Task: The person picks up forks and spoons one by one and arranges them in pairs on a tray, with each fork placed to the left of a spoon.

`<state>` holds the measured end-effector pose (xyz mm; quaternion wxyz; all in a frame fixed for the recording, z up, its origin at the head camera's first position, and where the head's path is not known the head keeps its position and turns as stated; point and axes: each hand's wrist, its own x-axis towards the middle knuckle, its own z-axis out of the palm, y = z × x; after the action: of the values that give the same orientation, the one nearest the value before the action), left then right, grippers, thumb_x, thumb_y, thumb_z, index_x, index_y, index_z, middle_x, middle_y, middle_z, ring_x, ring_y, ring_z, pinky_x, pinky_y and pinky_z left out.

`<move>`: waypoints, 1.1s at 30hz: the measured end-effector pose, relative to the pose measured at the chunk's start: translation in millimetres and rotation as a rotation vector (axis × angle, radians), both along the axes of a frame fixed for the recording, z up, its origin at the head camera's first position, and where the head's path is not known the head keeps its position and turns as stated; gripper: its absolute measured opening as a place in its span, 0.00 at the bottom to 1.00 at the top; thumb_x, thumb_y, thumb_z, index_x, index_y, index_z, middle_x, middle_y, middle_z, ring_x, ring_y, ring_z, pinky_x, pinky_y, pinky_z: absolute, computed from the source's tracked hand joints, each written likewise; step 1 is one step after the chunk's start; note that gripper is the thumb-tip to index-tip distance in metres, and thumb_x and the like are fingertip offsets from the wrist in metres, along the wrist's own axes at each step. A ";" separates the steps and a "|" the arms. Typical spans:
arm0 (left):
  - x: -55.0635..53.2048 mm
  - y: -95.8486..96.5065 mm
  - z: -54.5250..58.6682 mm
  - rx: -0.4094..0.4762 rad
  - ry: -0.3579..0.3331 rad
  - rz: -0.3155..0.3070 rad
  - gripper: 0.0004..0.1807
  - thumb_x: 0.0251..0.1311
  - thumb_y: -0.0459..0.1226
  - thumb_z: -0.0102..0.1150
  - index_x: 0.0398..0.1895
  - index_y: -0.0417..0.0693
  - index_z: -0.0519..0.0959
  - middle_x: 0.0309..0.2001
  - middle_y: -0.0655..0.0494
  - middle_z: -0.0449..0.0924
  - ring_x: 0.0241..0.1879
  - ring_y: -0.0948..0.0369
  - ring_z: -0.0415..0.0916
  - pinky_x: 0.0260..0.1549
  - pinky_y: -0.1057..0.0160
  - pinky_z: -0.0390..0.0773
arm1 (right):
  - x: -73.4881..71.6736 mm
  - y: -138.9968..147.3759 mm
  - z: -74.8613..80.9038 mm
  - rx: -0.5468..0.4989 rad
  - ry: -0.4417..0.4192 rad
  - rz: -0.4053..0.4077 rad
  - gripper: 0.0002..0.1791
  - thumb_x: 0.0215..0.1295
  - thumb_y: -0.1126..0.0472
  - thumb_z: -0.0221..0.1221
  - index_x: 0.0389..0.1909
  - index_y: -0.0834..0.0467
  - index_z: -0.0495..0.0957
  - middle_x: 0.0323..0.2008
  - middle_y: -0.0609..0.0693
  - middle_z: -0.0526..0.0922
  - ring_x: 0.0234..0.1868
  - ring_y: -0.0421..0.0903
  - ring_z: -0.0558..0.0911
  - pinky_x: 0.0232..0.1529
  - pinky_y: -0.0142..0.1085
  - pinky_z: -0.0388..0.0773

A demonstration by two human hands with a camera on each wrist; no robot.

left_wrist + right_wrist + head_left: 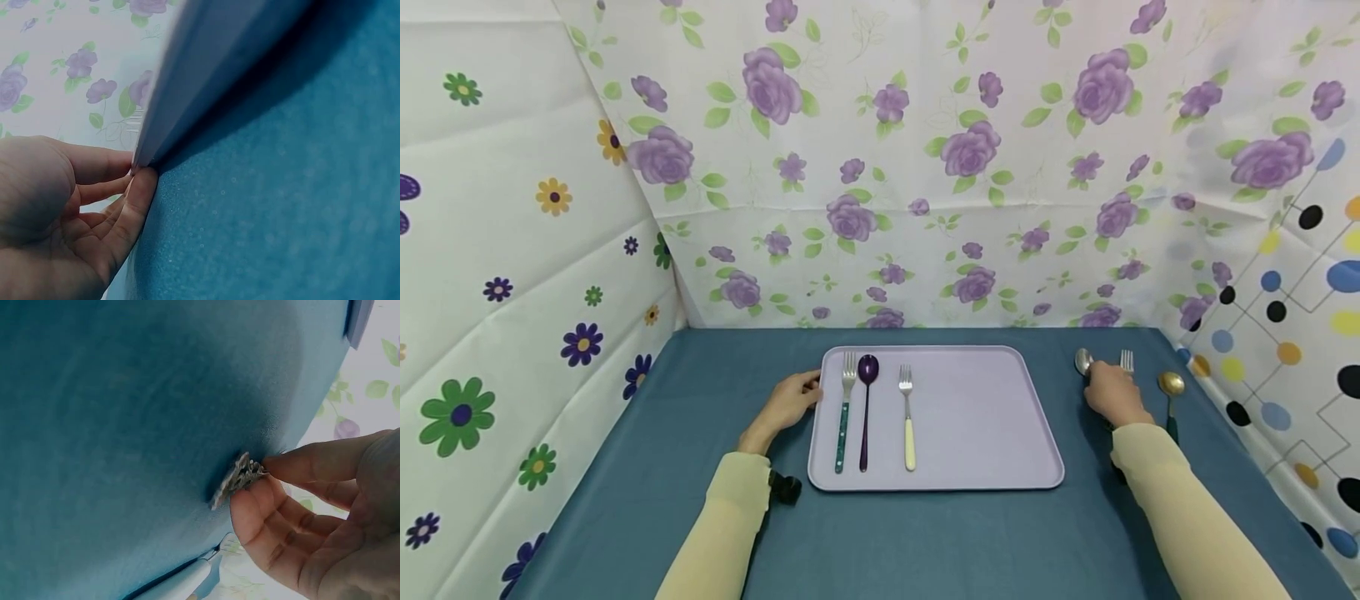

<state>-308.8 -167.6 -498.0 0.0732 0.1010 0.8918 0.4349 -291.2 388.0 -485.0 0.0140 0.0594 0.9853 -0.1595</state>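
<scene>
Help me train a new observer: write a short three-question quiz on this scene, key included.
1. How many utensils lie on the pale lilac rectangular tray?
2. True or false: the person's bare left hand touches the tray's right edge.
3. Fill in: on the tray, the glossy purple metal spoon lies between the silver metal fork with a teal handle and the silver metal fork with a ____ handle.

Key:
1. Three.
2. False; it touches the left edge.
3. Pale yellow.

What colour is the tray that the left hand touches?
The tray is pale lilac, clearest in the head view.
</scene>
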 end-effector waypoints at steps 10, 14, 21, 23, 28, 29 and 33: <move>0.1 -0.7 0.6 -0.009 0.000 0.011 0.27 0.76 0.32 0.52 0.75 0.31 0.67 0.47 0.45 0.80 0.45 0.53 0.79 0.47 0.52 0.81 | -1.1 -5.7 4.8 0.008 -0.046 -0.054 0.07 0.66 0.71 0.51 0.36 0.72 0.77 0.36 0.75 0.79 0.34 0.69 0.79 0.34 0.64 0.76; 0.5 0.5 2.6 -0.004 0.002 0.016 0.27 0.76 0.31 0.52 0.75 0.31 0.67 0.46 0.45 0.80 0.45 0.53 0.79 0.47 0.52 0.81 | -1.4 -6.1 7.1 -0.012 -0.074 -0.065 0.08 0.67 0.71 0.51 0.37 0.72 0.77 0.35 0.73 0.78 0.33 0.67 0.79 0.32 0.59 0.76; -0.5 -0.5 0.2 0.008 -0.001 0.018 0.27 0.76 0.31 0.52 0.75 0.30 0.66 0.47 0.44 0.79 0.46 0.53 0.79 0.47 0.53 0.81 | -3.0 -2.5 6.7 -0.037 -0.046 -0.024 0.06 0.65 0.73 0.50 0.34 0.71 0.76 0.29 0.67 0.77 0.29 0.62 0.76 0.32 0.55 0.73; -0.3 -0.3 0.7 0.012 -0.001 0.019 0.27 0.76 0.31 0.52 0.75 0.30 0.66 0.47 0.44 0.79 0.46 0.52 0.79 0.47 0.53 0.82 | -3.0 -0.7 5.9 -0.043 -0.019 -0.004 0.06 0.63 0.74 0.50 0.33 0.70 0.76 0.29 0.66 0.78 0.29 0.60 0.76 0.35 0.55 0.72; -0.1 0.8 1.1 0.004 0.001 0.021 0.27 0.76 0.31 0.53 0.75 0.30 0.67 0.47 0.44 0.79 0.47 0.52 0.78 0.48 0.53 0.81 | -2.0 1.0 3.6 -0.060 0.008 -0.003 0.12 0.62 0.74 0.51 0.42 0.76 0.79 0.38 0.72 0.80 0.36 0.64 0.78 0.43 0.61 0.74; -0.2 1.2 0.9 0.003 0.000 0.021 0.27 0.76 0.31 0.52 0.75 0.30 0.66 0.47 0.44 0.79 0.47 0.52 0.79 0.48 0.53 0.81 | -1.8 1.2 3.3 -0.061 0.009 -0.007 0.14 0.63 0.74 0.51 0.45 0.77 0.79 0.40 0.73 0.81 0.37 0.65 0.79 0.44 0.61 0.74; 0.2 1.5 0.9 0.001 -0.003 0.018 0.28 0.76 0.32 0.52 0.75 0.31 0.66 0.47 0.44 0.79 0.47 0.52 0.79 0.48 0.53 0.82 | -2.2 0.5 3.8 -0.065 0.005 -0.018 0.17 0.63 0.74 0.51 0.49 0.78 0.79 0.44 0.76 0.80 0.40 0.67 0.80 0.46 0.63 0.75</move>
<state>-308.6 -166.1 -497.2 0.0708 0.0923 0.8923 0.4362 -293.4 388.5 -481.2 0.0122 0.0672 0.9791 -0.1916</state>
